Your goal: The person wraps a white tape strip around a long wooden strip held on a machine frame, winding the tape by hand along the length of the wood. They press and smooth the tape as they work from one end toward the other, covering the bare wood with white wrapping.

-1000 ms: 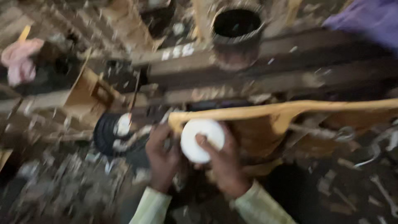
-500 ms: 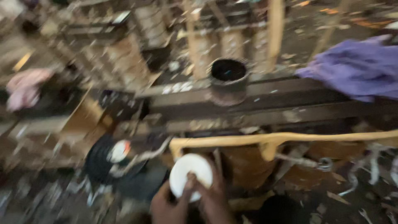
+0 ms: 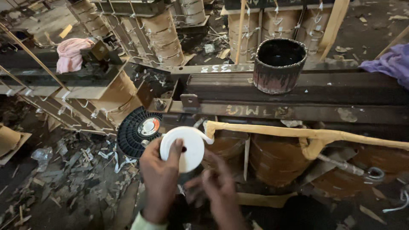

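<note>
1. The left hand (image 3: pixel 159 179) grips a white roll of tape (image 3: pixel 183 148) just below the middle of the view – thumb pressed on the roll's flat face near its centre hole, the other fingers hidden behind it.
2. A strip of tape runs off the roll at its 1 o'clock edge and meets the wrapped yellowish bar (image 3: pixel 298 134), which stretches away toward 3 o'clock.
3. The right hand (image 3: pixel 219 189) sits just beside the roll at 5 o'clock; it is blurred, its fingers loosely spread and holding nothing that can be made out (whether a fingertip touches the roll cannot be told).
4. A black ribbed spool (image 3: pixel 138 132) lies at 9 o'clock of the roll, just beside it.
5. At 1 o'clock, well apart, a dark stained pot (image 3: pixel 279 64) stands upright on a steel beam (image 3: pixel 349 91).
6. A pink cloth (image 3: pixel 70 53) lies toward 10 o'clock – a purple cloth (image 3: pixel 390 64) at 2 o'clock.
</note>
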Demonstrator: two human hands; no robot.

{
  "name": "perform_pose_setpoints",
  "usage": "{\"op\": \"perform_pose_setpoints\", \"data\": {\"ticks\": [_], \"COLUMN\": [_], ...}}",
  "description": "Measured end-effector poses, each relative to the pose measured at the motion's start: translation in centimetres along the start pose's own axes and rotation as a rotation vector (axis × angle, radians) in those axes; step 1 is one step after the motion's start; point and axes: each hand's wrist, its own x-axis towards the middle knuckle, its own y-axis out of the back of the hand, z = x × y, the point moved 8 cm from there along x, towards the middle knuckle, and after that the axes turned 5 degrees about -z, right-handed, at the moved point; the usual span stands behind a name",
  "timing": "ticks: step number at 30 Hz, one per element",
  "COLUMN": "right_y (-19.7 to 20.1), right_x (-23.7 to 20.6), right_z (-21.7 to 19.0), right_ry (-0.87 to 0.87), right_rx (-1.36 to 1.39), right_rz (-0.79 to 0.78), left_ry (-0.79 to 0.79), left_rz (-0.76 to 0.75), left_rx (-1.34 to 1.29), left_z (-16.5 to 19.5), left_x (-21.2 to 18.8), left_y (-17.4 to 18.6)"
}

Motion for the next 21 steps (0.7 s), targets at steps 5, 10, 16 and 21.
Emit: {"op": "perform_pose_setpoints", "data": {"ticks": [5,10,16,21], "right_y": [4.4,5.7,4.4,4.5], "right_x": [2.0,4.4,6.6,7.9], "right_z": [-5.3,-8.4,-9.8,-10.4], "right_ry": [0.136,0.223,0.415,0.526], "right_rx": [-0.053,-0.025,-0.072,-0.045], "right_rz": [0.132,0.098,-0.014,0.052], "left_ry": [-0.200,-0.382,-0.363,-0.263], "left_rz": [-0.019,-0.182,-0.518,-0.684], "left_rx": [-0.035,0.019,0.222,0.250], "left_z": [1.9,5.7,8.5,7.7], "left_x": [4.3,7.5,10.0,10.3], "left_y": [-1.7,-4.5,-9.9,-13.8]}}
